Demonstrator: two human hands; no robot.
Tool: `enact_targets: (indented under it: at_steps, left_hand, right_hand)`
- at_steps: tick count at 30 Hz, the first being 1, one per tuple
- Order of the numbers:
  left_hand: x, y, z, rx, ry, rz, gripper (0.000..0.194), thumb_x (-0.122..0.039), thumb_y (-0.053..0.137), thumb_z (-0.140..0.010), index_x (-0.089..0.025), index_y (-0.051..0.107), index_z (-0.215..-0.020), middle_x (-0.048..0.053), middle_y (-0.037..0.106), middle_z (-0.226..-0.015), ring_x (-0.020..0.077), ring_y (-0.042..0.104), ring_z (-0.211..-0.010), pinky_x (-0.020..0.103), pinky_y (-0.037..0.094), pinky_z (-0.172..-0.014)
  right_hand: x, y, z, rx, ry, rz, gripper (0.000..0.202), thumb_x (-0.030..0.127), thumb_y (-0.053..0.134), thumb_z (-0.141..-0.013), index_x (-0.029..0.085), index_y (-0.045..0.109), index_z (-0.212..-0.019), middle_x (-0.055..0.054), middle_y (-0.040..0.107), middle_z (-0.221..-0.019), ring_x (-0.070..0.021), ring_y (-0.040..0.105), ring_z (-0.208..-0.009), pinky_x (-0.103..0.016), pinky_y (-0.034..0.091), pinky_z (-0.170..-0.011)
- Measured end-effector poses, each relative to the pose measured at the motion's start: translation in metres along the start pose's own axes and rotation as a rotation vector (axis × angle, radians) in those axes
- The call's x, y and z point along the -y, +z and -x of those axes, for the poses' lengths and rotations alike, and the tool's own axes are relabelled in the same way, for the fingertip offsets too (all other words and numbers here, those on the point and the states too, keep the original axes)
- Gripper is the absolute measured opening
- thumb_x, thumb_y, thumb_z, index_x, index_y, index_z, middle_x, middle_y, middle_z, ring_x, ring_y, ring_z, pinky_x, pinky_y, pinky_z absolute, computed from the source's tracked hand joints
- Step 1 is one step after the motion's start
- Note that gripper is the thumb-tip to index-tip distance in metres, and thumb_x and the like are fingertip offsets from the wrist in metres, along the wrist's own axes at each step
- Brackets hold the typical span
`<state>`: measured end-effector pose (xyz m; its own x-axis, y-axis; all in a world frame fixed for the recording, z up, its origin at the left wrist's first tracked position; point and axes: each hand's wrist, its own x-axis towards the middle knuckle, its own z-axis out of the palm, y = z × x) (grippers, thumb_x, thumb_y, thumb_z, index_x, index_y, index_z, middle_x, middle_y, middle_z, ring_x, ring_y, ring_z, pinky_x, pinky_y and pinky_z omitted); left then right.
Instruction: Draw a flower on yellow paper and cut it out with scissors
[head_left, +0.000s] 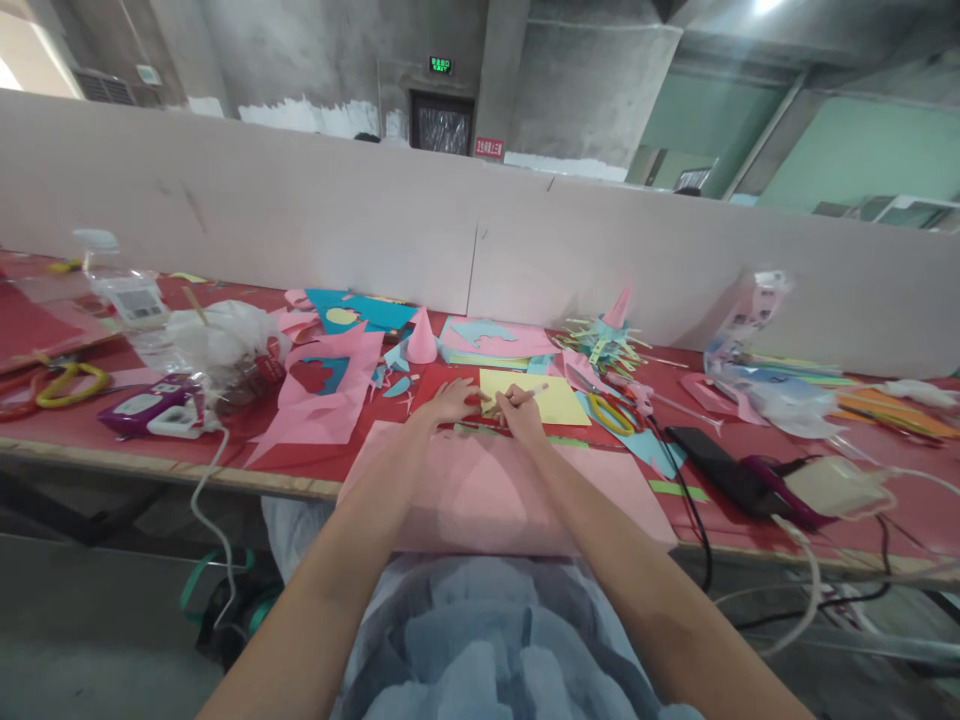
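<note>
Concrete walls and a pale partition [337, 215] stand behind your red-covered table [255, 480], which is strewn with coloured paper. From the head view, your right hand [519, 408] pinches a pale pen [538, 390] over the left part of the yellow sheet [574, 405], just beyond the large pink sheet [487, 500]. Your left hand [454, 400] lies beside that yellow sheet, fingers spread; you can't tell whether its fingertips pin anything.

Some paper work looks done: one pink cone [421, 342] stands upright, another pink cone [616, 308] sits with a fringed blue and green piece [606, 345], and a pink sheet with a cut-out [319, 400] lies to the left. Your yellow sheet seems barely begun, its visible part still whole, and the yellow-handled scissors [613, 415] lie unheld on its right.

Your fingers hide the pen's tip, and any line under it is too small and blurred to make out.
</note>
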<state>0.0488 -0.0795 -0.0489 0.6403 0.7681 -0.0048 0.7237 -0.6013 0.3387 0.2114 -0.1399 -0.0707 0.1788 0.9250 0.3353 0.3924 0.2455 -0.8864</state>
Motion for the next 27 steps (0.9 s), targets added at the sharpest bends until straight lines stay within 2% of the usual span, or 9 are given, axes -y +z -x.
enact_targets:
  at_steps: [8, 18, 27]
  left_hand:
    - [0.0010, 0.0010, -0.0011, -0.002, -0.007, 0.019, 0.037, -0.039, 0.047, -0.085, -0.032, 0.053, -0.121, 0.001, 0.030, -0.146, 0.0228, 0.018, -0.137, 0.044, 0.015, -0.111]
    - [0.0030, 0.0026, -0.0026, -0.006, -0.003, 0.005, 0.037, -0.041, 0.047, -0.085, -0.032, 0.053, -0.121, 0.000, 0.030, -0.146, 0.0236, 0.019, -0.137, 0.044, 0.016, -0.111]
    - [-0.0016, -0.0010, 0.0015, -0.008, -0.002, 0.006, 0.035, -0.037, 0.046, -0.085, -0.033, 0.054, -0.119, -0.001, 0.034, -0.144, 0.0235, 0.021, -0.137, 0.044, 0.017, -0.111]
  right_hand:
    - [0.0009, -0.0007, 0.0002, 0.057, 0.002, -0.058, 0.028, 0.039, 0.052, -0.078, 0.024, 0.037, -0.059, 0.007, 0.049, -0.037, -0.0119, 0.049, -0.036, -0.023, 0.037, -0.043]
    - [0.0027, -0.0019, 0.0014, 0.091, 0.004, -0.054, 0.029, 0.040, 0.051, -0.077, 0.023, 0.037, -0.059, 0.006, 0.050, -0.038, -0.0116, 0.048, -0.035, -0.022, 0.033, -0.041]
    - [0.0019, 0.0018, 0.0014, 0.001, -0.017, 0.027, 0.028, 0.040, 0.047, -0.079, 0.024, 0.033, -0.060, 0.008, 0.047, -0.037, -0.0122, 0.049, -0.038, -0.023, 0.040, -0.047]
